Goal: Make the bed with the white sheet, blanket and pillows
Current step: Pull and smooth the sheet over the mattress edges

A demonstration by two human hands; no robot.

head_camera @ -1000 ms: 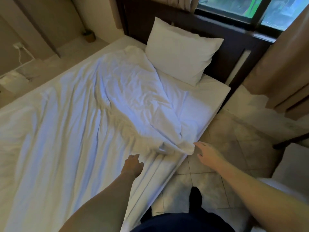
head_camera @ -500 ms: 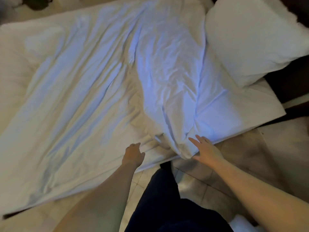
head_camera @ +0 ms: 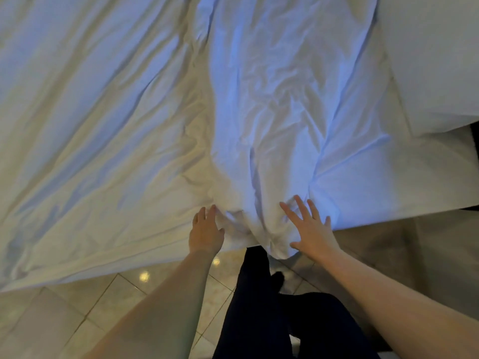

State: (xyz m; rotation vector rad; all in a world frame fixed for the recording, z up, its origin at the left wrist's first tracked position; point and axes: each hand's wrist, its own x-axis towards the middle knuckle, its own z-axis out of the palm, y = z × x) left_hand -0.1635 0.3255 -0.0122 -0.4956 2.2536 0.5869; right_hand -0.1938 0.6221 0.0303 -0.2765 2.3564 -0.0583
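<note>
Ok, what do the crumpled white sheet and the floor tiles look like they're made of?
White sheet: thin woven fabric, probably cotton or a blend, matte; it creases finely and hangs limp at its edge. Floor tiles: glazed ceramic or polished stone, can't tell which; grout lines and light reflections show.

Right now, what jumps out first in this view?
A crumpled ridge of white blanket runs down the middle of the bed to its near edge, where both hands meet it: the left hand at its left side, the right hand spread open on its right. A white pillow fills the top right corner.
</note>
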